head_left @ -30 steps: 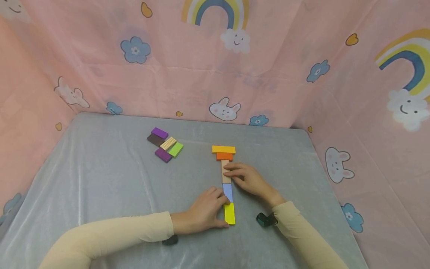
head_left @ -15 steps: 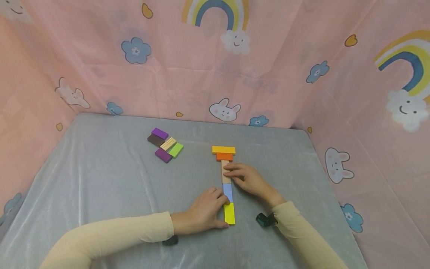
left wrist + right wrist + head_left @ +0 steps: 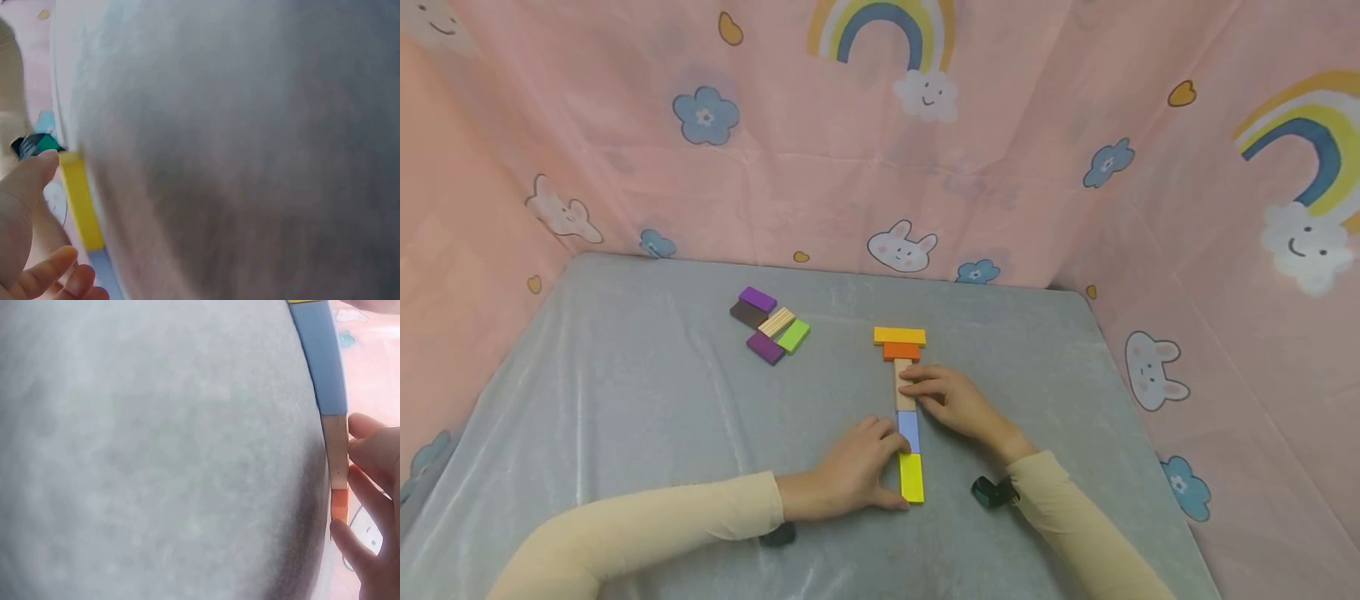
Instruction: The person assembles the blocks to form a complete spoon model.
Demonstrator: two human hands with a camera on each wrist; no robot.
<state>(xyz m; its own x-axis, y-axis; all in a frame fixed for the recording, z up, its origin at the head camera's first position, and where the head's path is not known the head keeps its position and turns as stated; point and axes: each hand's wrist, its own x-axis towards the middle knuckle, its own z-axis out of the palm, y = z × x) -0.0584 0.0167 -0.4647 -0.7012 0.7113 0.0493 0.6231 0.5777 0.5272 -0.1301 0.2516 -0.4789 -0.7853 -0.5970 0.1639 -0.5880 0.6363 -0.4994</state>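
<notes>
In the head view a straight column of flat blocks lies on the grey cloth: a yellow block (image 3: 912,479) nearest, then a blue block (image 3: 908,432) and a plain wooden block (image 3: 903,396). An orange block (image 3: 901,352) and an amber block (image 3: 899,337) cross its far end. My left hand (image 3: 857,471) spans the yellow block, thumb at its near corner, fingertips by the blue-yellow joint. The left wrist view has the thumb (image 3: 47,161) right at the yellow block's end. Relaxed fingers of my right hand (image 3: 958,404) touch the wooden block's right side, with some fingertips over its top.
Left of the column's far end lies a loose group: two purple blocks (image 3: 765,348), a dark brown block (image 3: 748,314), a striped wooden block (image 3: 777,322) and a green block (image 3: 793,337). Pink printed curtains (image 3: 820,200) rise at the cloth-covered table's (image 3: 662,417) back and sides.
My left hand has shifted slightly left, its fingertips drawing back a little from over the blue-yellow joint. The right hand and the blocks stay essentially in place.
</notes>
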